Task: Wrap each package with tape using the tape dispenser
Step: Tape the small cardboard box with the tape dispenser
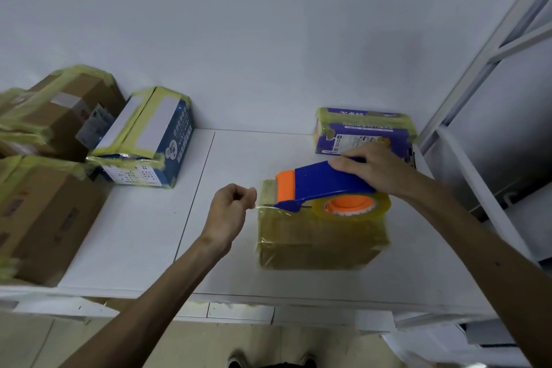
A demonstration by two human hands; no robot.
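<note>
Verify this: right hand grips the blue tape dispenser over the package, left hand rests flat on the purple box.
Wrong on the left hand: the head view shows it pinching the tape end beside the package, away from the purple box. The right hand grips the tape dispenser over it.

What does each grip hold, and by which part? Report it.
Right grip: the tape dispenser, by its blue handle. Left grip: the tape's loose end, pinched.
</note>
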